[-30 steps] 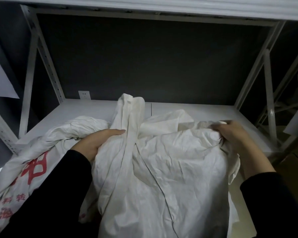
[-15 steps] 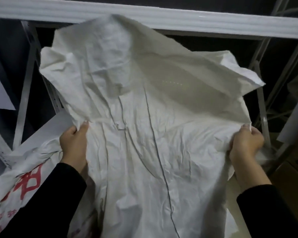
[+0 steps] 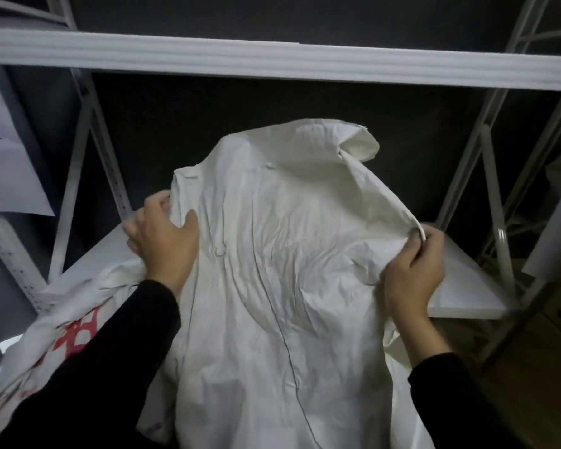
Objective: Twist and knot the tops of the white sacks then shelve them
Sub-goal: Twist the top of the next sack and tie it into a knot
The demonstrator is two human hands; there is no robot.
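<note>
The white sack [image 3: 272, 254] has dropped from the upper beam [image 3: 272, 59], and its top now flops over, held up above the front of the shelf [image 3: 460, 286]. The left hand [image 3: 162, 241] grips its left edge, thumb in front. The right hand [image 3: 415, 270] pinches the right edge. A red-printed sack [image 3: 72, 335] lies at the shelf's left end.

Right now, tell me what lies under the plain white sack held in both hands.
A red-printed sack pokes out from under the left side of the plain sack, on the white shelf board. Whatever else lies beneath is covered.
</note>
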